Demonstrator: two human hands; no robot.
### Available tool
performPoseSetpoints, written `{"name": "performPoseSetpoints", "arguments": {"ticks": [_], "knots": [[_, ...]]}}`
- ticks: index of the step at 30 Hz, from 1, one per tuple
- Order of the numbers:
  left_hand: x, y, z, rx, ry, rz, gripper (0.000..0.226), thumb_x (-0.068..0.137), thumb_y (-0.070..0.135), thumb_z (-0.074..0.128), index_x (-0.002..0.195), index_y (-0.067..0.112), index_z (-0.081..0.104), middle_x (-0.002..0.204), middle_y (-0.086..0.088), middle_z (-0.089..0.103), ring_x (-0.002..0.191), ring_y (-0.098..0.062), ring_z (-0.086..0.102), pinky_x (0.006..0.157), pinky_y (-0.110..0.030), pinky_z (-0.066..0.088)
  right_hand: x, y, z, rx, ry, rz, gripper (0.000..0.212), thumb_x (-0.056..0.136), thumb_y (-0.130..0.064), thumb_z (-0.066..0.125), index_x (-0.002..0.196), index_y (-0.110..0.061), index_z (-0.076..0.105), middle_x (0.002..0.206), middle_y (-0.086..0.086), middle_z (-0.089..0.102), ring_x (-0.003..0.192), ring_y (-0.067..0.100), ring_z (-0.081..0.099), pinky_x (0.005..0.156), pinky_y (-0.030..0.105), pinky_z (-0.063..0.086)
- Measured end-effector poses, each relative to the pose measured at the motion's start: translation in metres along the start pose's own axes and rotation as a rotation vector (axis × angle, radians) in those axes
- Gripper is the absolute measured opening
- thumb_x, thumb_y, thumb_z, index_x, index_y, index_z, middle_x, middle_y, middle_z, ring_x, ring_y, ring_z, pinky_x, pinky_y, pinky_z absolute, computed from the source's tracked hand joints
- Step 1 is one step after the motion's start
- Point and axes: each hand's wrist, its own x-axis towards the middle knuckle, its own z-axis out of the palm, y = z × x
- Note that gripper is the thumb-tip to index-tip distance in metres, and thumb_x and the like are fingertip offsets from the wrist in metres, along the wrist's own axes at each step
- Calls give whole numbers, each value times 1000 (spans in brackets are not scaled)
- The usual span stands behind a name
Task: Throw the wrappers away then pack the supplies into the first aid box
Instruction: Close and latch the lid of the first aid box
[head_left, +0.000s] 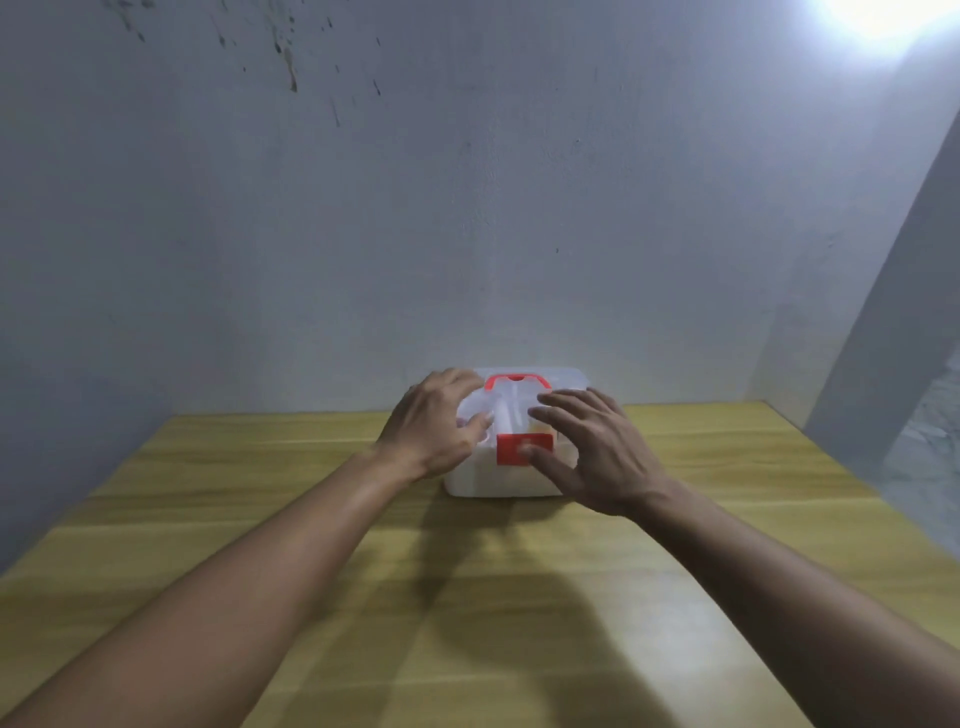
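A: Noting positions: first aid box (498, 480) sat at the far middle of the surface (260, 493), lid down. Left hand (434, 428) lay spread on the lid; right hand (592, 452) was spread, thumb at the red latch (511, 449).

B: Likely steadying it to latch. Room?

A: Wall close behind; near, left and right sides bare.

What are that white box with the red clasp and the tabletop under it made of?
The first aid box looks like translucent, smooth plastic: shapes show faintly through its lid. Its red latch seems opaque plastic. The table looks like wood or wood-grain laminate, with yellowish streaks; which, I cannot tell.
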Motion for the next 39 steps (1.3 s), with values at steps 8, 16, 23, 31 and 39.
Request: {"name": "performPoseSetpoints", "arguments": {"ticks": [8,16,23,31,39], "knots": [[-9,2,18,72,-134,-73,74,80,40,72,144,15,42,153,0,39,145,-15,28,118,-32,26,0,12,9,-13,-205,174,67,86,-47,63,144,-21,40,153,2,39,144,23,29,116,42,28],[-12,1,37,205,-11,-58,84,73,49,75,142,15,43,149,-2,45,145,-18,30,117,-33,23,-5,9,14,-43,-131,156,68,81,-42,71,140,-16,48,147,7,47,140,29,38,111,45,37],[-11,-1,42,202,5,-61,79,75,48,74,142,16,44,150,0,45,145,-16,30,112,-32,32,-4,11,17,-63,-96,148,65,73,-38,80,131,-15,58,136,9,59,129,33,52,100,47,48],[11,-12,47,161,-19,-100,79,75,42,77,142,18,43,152,1,42,146,-16,26,112,-32,32,18,16,25,-15,-153,201,65,86,-36,68,143,-19,43,152,5,40,144,26,30,116,42,27],[35,-25,57,154,-3,-135,78,75,40,77,142,18,44,152,2,41,146,-15,25,111,-31,32,40,28,39,30,-173,238,66,86,-32,69,144,-19,41,153,5,38,146,25,26,119,44,23]]}}
